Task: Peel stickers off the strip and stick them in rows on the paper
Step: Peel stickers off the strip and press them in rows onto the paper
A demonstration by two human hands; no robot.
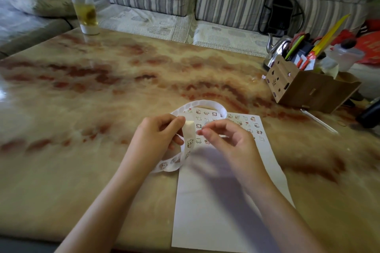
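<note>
Peeling the next sticker
Left hand (pixel 162 131) pinches the strip (pixel 189 146); right hand (pixel 228 139) fingertips nearly meet, sticker unclear. Next, I judge: press onto paper (pixel 216 207), continuing the row.

1. The strip (pixel 188 146) is long white backing tape carrying small cartoon figures. My left hand (pixel 162 131) pinches it, and it curls in a loose loop, arching over the far end of the paper, with its tail hanging toward me.
2. The paper (pixel 207 211) is a white sheet lying flat, lengthwise away from me, its near half bare.
3. The stickers (pixel 238 122) sit in rows across its far end.
</note>
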